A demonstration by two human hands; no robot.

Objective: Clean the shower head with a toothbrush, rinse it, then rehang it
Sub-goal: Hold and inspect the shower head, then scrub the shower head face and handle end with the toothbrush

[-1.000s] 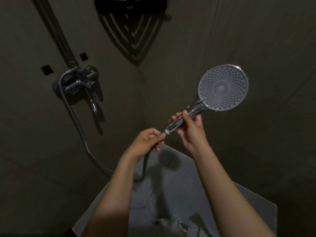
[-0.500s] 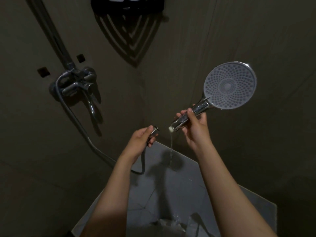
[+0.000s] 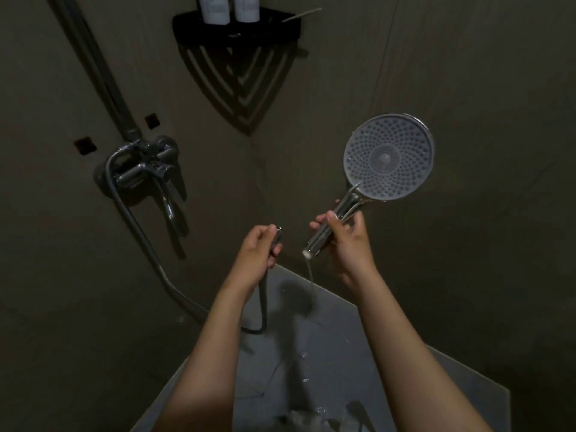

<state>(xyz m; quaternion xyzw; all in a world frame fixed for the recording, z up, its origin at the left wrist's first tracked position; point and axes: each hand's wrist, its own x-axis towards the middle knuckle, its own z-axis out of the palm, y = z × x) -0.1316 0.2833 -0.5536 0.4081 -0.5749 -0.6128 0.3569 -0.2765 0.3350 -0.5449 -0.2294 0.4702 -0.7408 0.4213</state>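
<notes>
Right hand (image 3: 349,241): fingers wrapped round the shower head (image 3: 388,157) handle, water dribbling from its end.
Left hand (image 3: 257,247): gripping the loose hose (image 3: 146,241) end.

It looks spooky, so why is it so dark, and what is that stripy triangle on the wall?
Head view: dim all over; the stripy triangle is the shadow of the corner shelf above it; the shower head catches the light.

Lighting dim. Dark walls (image 3: 467,73). Black corner shelf (image 3: 237,29) well above the left hand (image 3: 255,254); chrome mixer tap (image 3: 146,169) up-left of it; pale floor (image 3: 336,338) below.
</notes>
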